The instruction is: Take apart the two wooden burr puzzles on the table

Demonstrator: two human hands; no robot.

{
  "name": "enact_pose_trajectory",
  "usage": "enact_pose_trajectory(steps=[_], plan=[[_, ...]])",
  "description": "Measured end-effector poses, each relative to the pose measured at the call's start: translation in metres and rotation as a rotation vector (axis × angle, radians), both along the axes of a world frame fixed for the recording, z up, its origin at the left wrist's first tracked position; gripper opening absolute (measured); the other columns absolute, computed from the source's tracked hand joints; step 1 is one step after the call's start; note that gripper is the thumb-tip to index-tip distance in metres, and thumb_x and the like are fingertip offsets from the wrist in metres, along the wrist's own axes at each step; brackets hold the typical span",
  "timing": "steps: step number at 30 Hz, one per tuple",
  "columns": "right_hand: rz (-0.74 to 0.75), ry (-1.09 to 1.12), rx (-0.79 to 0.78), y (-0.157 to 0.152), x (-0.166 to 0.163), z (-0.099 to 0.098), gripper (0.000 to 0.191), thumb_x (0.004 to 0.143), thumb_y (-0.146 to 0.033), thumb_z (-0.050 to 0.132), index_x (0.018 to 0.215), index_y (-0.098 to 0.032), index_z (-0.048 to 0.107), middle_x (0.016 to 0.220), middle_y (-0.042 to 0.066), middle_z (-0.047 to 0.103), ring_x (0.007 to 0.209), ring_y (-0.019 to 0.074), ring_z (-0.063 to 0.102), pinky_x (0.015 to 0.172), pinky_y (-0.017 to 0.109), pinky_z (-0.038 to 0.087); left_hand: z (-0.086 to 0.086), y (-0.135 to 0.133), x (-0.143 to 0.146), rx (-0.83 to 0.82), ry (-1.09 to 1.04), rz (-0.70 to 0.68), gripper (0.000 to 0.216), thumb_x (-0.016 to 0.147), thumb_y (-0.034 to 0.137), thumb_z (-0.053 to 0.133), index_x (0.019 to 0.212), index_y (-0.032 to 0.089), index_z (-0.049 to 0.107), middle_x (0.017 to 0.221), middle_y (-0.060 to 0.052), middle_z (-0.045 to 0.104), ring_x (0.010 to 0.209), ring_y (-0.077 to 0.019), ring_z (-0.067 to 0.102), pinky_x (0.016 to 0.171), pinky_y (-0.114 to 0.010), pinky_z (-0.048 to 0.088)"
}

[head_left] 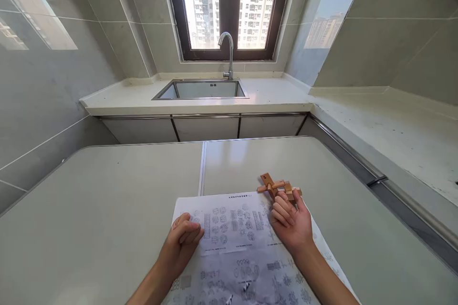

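Observation:
A printed paper sheet (229,243) with rows of small diagrams lies on the table, creased across its middle. At its far right corner sits a small group of wooden puzzle pieces (271,186), one bearing a dark mark. My right hand (291,224) is turned palm up with its fingers curled. Its fingertips are closed on a wooden puzzle piece (288,191) at the right of the group. Over the paper's left edge, my left hand (184,243) is loosely closed, thumb against the curled fingers. Whatever may be inside it is hidden.
The pale table (107,219) has a seam (202,167) running away from me. Beyond it are a counter (272,88) with a sink (207,89) and a tall faucet (229,55) below a window. Another counter (404,128) runs along the right, and a tiled wall stands at left.

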State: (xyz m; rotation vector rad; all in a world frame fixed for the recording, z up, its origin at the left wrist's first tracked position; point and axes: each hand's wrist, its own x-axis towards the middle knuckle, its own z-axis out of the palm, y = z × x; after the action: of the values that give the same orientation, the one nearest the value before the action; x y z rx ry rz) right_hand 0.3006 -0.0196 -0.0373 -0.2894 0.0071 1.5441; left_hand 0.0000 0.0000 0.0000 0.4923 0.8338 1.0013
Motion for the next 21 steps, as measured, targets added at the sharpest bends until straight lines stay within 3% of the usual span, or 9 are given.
enact_pose_trajectory(steps=[13,21], plan=[[-0.02,-0.059,-0.032,0.003,0.001,0.001,0.027,0.105,-0.034,0.062,0.083,-0.022,0.052,0.048,-0.012,0.038,0.036,0.0071,0.034,0.035,0.019,0.034,-0.008,0.001,-0.006,0.001,-0.015,-0.012,0.074,0.068,0.017,0.083,0.064,0.022,0.009,0.051,0.01,0.014,0.052,-0.0087,0.011,0.049,-0.025,0.028],[-0.105,-0.425,-0.047,0.002,-0.01,0.015,0.038,0.102,-0.051,0.065,0.081,-0.02,0.059,0.051,-0.01,0.036,0.04,0.0063,0.022,0.036,0.019,0.027,-0.001,0.0,-0.001,0.007,-0.005,-0.005,0.073,0.065,0.015,0.081,0.063,0.022,0.008,0.051,0.011,0.012,0.052,-0.008,0.008,0.048,-0.024,0.026]])
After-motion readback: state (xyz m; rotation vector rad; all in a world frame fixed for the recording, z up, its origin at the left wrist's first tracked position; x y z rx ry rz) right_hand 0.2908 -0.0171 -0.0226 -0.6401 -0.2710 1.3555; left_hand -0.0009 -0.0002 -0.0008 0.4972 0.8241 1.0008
